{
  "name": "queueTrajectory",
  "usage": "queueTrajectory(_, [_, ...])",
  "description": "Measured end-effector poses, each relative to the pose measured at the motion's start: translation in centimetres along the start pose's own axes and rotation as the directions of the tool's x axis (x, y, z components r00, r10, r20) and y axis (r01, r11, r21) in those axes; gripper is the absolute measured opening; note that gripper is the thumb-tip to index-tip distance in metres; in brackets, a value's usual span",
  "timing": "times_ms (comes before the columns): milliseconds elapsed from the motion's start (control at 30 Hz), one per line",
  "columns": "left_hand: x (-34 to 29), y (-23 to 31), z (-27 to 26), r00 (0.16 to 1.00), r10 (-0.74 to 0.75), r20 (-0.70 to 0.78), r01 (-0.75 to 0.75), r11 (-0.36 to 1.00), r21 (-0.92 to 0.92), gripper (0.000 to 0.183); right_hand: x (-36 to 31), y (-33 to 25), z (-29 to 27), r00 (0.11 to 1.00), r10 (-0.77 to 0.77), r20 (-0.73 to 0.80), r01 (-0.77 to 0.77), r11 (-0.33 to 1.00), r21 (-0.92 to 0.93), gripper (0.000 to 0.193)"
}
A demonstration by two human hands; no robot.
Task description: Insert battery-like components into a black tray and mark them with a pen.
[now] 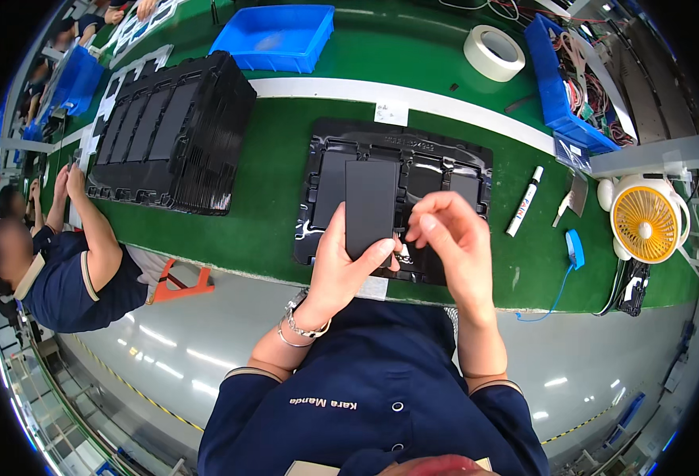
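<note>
Fingers of the left hand (338,271) grip a flat black rectangular panel (371,198) over a black plastic tray (454,148). The right hand (459,239) curls beside it; I can't tell whether it pinches anything.

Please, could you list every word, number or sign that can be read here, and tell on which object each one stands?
Wording not copied; text stands on:
Navy shirt: light lettering, upside down in this view.
Black tray: raised characters along the far rim.
White marker: dark lettering on the barrel.
White paper label: marks too small to read.
Clear packet: any print too small to read.
Black slab in the left hand: no text visible.
</note>
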State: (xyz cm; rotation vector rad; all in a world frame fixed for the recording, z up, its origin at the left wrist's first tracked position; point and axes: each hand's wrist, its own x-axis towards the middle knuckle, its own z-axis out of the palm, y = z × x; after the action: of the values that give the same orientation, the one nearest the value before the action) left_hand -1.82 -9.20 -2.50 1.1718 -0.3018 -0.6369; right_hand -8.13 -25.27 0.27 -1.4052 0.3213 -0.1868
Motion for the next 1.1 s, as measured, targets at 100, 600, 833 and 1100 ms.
queueTrajectory(100, [0.2,-0.1,-0.1,1.000,0.010,-0.010,-0.011,0.998,-0.056,0.035,-0.3,0.6,0.9,0.997,0.052,0.053,-0.058,0.993,0.103,0.013])
queueTrajectory(600, [0.6,-0.1,-0.2,0.996,0.000,-0.092,-0.005,0.999,-0.051,0.033,0.3,1.3,1.7,0.993,0.062,0.104,-0.079,0.983,0.166,0.008])
queueTrajectory(833, [0.4,0.2,0.0,0.992,0.010,-0.126,0.000,0.997,0.077,0.033,0.1,2.6,1.5,0.998,-0.021,0.066,0.018,0.999,0.044,0.007])
queueTrajectory(1100, [0.1,-0.3,0.0,0.981,0.120,-0.153,-0.049,0.914,0.403,0.034,0.1,2.0,1.1,0.994,-0.069,0.086,0.085,0.975,-0.203,0.007])
